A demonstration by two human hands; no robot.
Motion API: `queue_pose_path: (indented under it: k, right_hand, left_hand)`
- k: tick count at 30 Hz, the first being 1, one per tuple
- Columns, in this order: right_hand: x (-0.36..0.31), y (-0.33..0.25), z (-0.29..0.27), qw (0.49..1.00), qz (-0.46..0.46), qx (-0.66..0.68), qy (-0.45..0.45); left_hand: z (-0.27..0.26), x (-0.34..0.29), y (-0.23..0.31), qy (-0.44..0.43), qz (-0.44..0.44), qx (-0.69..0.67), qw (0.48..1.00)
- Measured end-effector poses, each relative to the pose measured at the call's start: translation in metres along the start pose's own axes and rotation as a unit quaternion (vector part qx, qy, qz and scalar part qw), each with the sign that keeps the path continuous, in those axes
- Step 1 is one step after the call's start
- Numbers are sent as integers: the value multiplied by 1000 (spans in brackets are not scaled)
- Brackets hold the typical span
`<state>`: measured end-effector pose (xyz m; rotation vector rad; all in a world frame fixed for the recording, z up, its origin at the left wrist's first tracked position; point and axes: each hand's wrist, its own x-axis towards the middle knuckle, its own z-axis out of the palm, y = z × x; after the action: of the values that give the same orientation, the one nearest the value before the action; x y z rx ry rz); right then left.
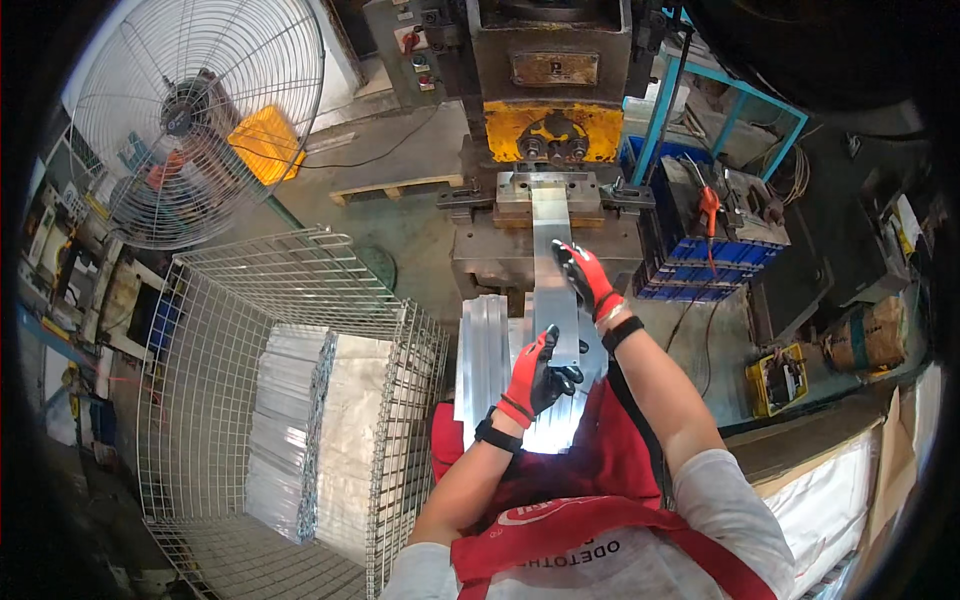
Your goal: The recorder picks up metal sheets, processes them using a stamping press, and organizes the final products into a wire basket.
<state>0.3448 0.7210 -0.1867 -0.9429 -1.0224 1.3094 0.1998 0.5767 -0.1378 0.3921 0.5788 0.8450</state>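
Note:
A long, flat, shiny metal strip (557, 305) reaches from the die (515, 205) of a press toward me. My left hand (538, 378), in a red and black glove, is closed around the strip's near end, thumb on top. Farther along, my right hand (590, 280), gloved alike, grips the strip's right edge; some of its fingers are hidden. Beneath and beside the strip, a stack of similar metal pieces (483, 350) lies in front of me. The strip's far end rests on the die, below the yellow press head (555, 130).
To the left stands a wire mesh cage (410, 400) holding stacked metal strips (280, 420). A large fan (195, 110) is behind it. Blue crates (700, 270) with tools and a red air gun (709, 205) stand right of the press. A yellow basket (777, 380) sits farther right.

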Motion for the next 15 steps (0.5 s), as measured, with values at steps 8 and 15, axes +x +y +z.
queue_pose_path:
  k: [8,15]
  right_hand:
    - [-29,-8,18,1000,-9,-11,9]
    - [-25,-9,15,995,72,-60,22]
  left_hand:
    - [-3,2,-1,13,-11,-11,1000]
    - [1,1,0,31,-4,5,999]
